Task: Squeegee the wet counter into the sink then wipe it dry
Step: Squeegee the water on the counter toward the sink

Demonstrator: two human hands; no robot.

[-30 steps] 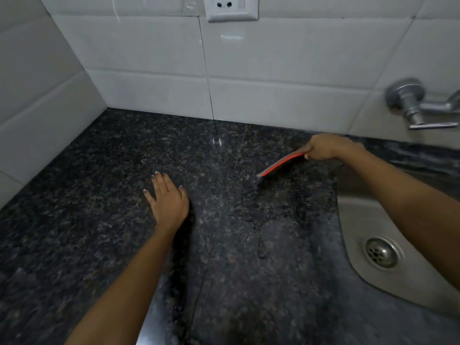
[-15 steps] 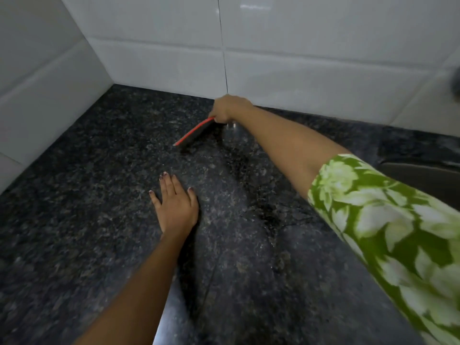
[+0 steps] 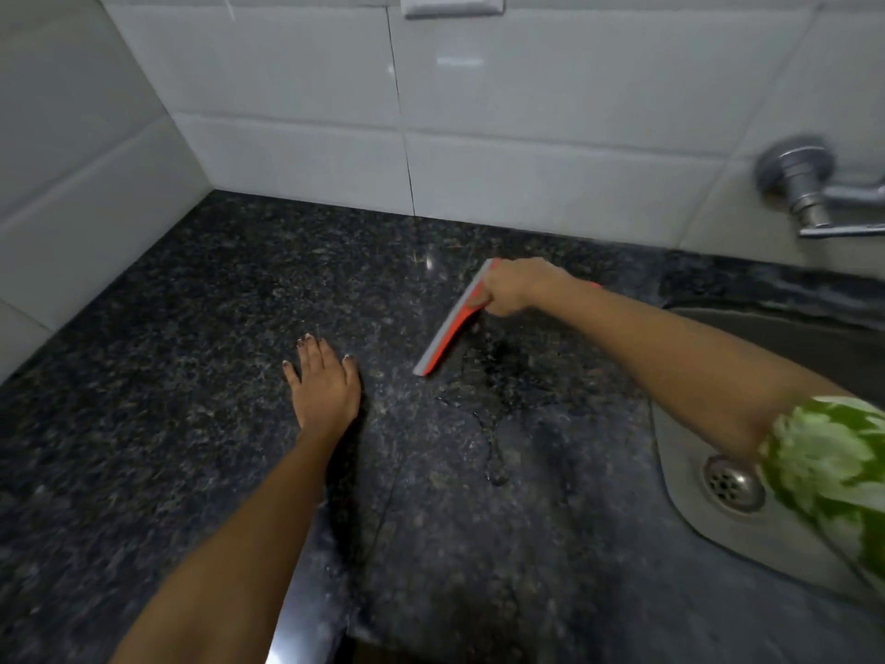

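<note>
squeegee (image 3: 452, 323) gripped in closed right hand (image 3: 515, 286), blade on counter (image 3: 191, 376) mid-back | water (image 3: 493, 424) pooled at its 5 o'clock | left hand (image 3: 325, 388) flat, fingers spread, at 9 o'clock | sink (image 3: 689, 481) at 3 o'clock, drain (image 3: 730, 481) seen

We see white glazed wall tiles (image 3: 297, 79) rising behind and to the left, meeting in a corner, with a dark vertical grout line running down the back wall. A white socket plate (image 3: 452, 4) sits at the top edge, cut off. At right, a chrome tap (image 3: 809, 189) projects from the tiles.
</note>
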